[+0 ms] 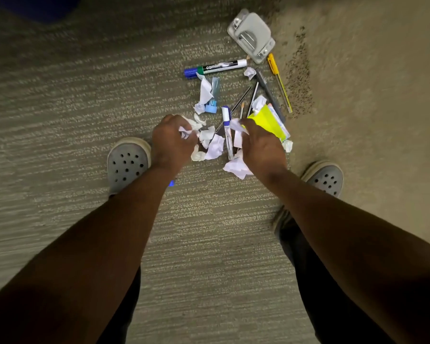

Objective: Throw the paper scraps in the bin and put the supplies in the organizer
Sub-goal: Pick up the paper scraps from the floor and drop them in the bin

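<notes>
Left hand (171,140) and right hand (261,145) each pinching paper scraps (215,147); markers (216,68), pencils among them

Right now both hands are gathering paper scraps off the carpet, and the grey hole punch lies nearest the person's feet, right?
Not quite. The head view shows the hole punch farthest from the feet; both hands, left hand and right hand, do gather paper scraps.

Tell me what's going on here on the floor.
A person is bent over a pile of paper scraps and office supplies on the carpet. The left hand is closed on a few scraps; the right hand is gathering more beside a yellow pad. A marker, hole punch, cutter and pens lie untouched. No bin or organizer is in view.
</notes>
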`<state>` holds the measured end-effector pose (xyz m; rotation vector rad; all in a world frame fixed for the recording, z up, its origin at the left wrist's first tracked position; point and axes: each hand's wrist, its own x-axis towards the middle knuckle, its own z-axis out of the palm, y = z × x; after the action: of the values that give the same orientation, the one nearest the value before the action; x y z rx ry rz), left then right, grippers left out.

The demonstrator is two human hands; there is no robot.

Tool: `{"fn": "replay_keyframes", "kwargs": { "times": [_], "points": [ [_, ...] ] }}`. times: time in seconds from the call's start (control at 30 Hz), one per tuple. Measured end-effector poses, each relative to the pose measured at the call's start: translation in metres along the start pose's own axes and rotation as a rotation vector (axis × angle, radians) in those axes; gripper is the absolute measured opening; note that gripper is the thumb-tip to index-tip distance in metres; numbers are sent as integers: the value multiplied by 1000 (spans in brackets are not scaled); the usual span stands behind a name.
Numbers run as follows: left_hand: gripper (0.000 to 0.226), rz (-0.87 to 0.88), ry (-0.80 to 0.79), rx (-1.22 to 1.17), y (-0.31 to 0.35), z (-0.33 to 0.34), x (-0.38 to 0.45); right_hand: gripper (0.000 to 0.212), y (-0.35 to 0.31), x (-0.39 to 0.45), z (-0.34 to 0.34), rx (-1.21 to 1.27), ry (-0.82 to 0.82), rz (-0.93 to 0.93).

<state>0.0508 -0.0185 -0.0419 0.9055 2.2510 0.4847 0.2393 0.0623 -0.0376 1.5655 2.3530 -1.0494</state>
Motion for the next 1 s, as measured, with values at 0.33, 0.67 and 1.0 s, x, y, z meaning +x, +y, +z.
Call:
{"fn": "replay_keyframes", "kwargs": {
  "times": [0.33,0.67,1.0],
  "points": [
    [71,110,-427,428,-16,17,-25,75,22,-47,24,-210,-157,172],
    [45,144,-402,454,-10,43,-30,64,13,-39,49,-263,-254,136],
    [23,-43,-242,33,-5,16,-36,27,29,-36,19,-146,-151,96]
  ]
}}
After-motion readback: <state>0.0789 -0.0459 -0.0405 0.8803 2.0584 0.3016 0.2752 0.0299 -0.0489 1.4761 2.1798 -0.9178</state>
